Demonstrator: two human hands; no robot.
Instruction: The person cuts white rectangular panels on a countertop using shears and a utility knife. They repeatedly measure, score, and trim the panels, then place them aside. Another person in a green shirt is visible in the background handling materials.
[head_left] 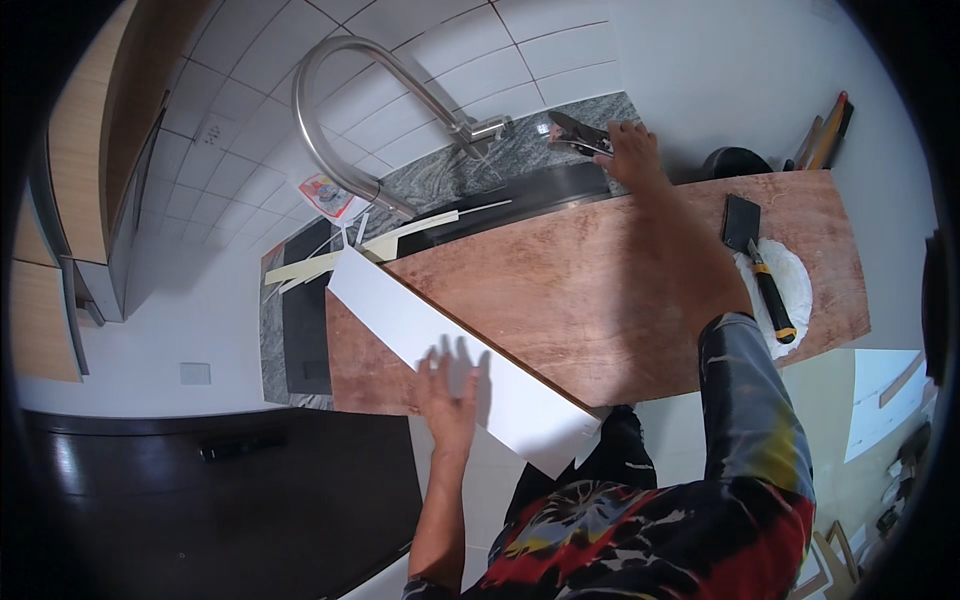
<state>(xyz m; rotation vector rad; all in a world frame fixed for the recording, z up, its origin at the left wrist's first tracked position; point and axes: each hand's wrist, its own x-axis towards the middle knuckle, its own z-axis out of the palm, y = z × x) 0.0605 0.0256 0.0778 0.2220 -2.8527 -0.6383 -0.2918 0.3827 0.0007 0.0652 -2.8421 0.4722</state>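
Observation:
A long white board (505, 405) lies diagonally across the reddish plywood worktop (520, 290). My left hand (446, 398) rests at the board's left edge, fingers spread, its shadow on the white face. My right hand (632, 157) reaches to the back of the work surface, fingers closed on a dark metal hand tool (575, 130) by the grey stone ledge (530, 150). Pale thin strips (300, 272) lie beside the board's far end. On the right, a yellow-and-black utility knife (774, 305) lies on a white pad (795, 270), next to a dark phone-like rectangle (741, 220).
A curved steel faucet (350, 45) arches over the dark sink (520, 195) behind the plywood. Tiled wall and wooden cabinets (85, 140) are at the left, above a dark counter or panel (200, 500). Handled items (830, 130) and a round black object (735, 162) stand at the back right.

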